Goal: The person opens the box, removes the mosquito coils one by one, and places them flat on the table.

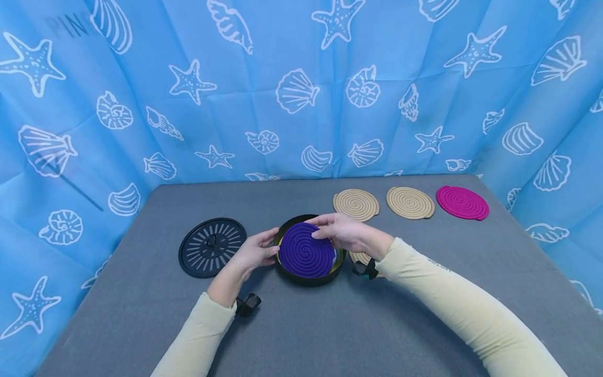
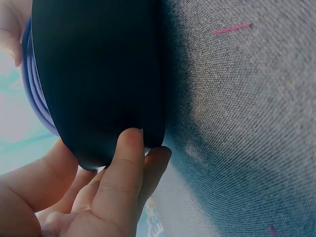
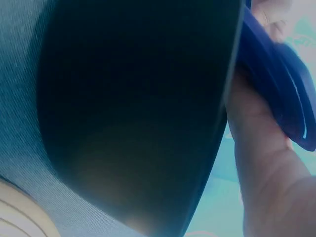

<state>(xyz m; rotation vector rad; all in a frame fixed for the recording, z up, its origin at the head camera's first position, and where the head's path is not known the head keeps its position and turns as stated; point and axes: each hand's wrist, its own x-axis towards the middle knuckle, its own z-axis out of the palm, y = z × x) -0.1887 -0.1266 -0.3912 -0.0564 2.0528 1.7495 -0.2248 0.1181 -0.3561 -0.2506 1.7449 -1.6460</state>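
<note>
A round dark purple spiral mat (image 1: 306, 251) lies tilted over the mouth of a round black tin (image 1: 308, 281) in the middle of the table. My right hand (image 1: 341, 231) pinches the mat at its upper right edge; in the right wrist view, the purple mat (image 3: 281, 74) rises above the tin's rim. With thumb at the rim and fingers against the outer wall, my left hand (image 1: 256, 251) holds the tin's left side. The left wrist view shows those fingers (image 2: 126, 173) on the black wall. Most of the tin's inside is hidden under the mat.
A black slotted round lid (image 1: 213, 247) with a knob lies left of the tin. Beige spiral mats (image 1: 356, 204) (image 1: 410, 202) and a pink one (image 1: 462, 202) lie at the back right. Another beige mat (image 1: 359, 257) is partly covered by the right wrist. A blue curtain (image 1: 292, 47) hangs behind.
</note>
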